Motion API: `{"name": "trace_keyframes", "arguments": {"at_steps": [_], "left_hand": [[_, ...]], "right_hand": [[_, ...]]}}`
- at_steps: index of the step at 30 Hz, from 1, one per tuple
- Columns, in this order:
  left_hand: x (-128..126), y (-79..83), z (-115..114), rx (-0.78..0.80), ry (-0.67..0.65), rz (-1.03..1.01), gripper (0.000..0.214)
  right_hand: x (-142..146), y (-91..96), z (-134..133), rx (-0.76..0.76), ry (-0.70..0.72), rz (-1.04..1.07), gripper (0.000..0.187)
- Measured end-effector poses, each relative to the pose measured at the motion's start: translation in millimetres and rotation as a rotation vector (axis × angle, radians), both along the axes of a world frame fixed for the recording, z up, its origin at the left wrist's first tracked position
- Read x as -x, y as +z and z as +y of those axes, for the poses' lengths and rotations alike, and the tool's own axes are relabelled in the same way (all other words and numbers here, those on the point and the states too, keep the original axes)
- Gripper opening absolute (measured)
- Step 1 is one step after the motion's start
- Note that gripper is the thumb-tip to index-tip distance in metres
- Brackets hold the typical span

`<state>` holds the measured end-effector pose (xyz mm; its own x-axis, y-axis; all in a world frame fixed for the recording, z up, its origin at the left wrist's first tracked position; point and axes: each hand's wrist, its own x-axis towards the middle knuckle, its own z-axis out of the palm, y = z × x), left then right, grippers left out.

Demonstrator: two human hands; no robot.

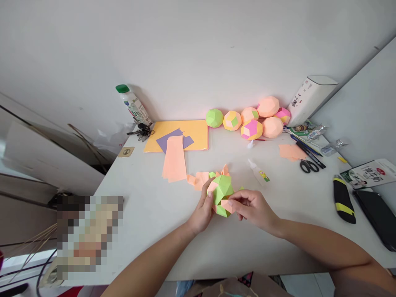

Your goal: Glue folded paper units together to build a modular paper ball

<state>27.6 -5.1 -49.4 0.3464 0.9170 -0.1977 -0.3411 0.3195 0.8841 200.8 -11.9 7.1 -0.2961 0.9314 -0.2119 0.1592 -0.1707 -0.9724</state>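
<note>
A green and peach folded-paper ball (223,187) with a gap in its side is held above the white table. My left hand (202,206) is closed around its left side, thumb on the front. At its lower right, my right hand (252,208) pinches a peach paper flap (228,205) between thumb and fingers. Whether that flap is joined to the ball I cannot tell. Behind the ball lie loose peach paper pieces (201,180), partly hidden by it. A small glue bottle (259,171) with a pointed white nozzle rests to the right, touched by neither hand.
Finished paper balls (251,129) sit along the wall. Peach strips (175,159) and purple paper (162,142) lie on yellow sheets (194,134). Scissors (309,166), a black-and-yellow cutter (344,200) and a phone-like black object (375,216) lie right. A green-capped bottle (134,105) stands back left.
</note>
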Motion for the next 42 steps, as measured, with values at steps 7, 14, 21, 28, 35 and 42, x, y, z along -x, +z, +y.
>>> {"name": "trace_keyframes", "arguments": {"at_steps": [7,14,21,28,35,42], "left_hand": [[0.0,3.5,0.2,0.068,-0.041,-0.088,0.052],[-0.2,2.2,-0.1,0.073,-0.047,-0.076,0.052],[-0.1,1.3,-0.6,0.080,-0.046,-0.042,0.055],[-1.3,0.8,-0.2,0.043,-0.042,-0.046,0.052],[-1.3,-0.6,0.3,0.028,-0.040,-0.038,0.053],[-0.8,-1.3,-0.1,-0.009,-0.040,0.004,0.053]], "right_hand": [[-0.8,-0.9,-0.8,0.000,-0.010,0.019,0.021],[0.4,2.5,-0.6,0.016,-0.026,0.020,0.022],[0.8,3.5,0.7,0.044,-0.019,0.033,0.023],[0.0,4.0,-0.2,0.043,-0.026,0.022,0.025],[1.7,2.5,0.3,-0.011,0.011,0.016,0.023],[2.9,3.2,1.5,0.037,0.060,0.033,0.024]]}}
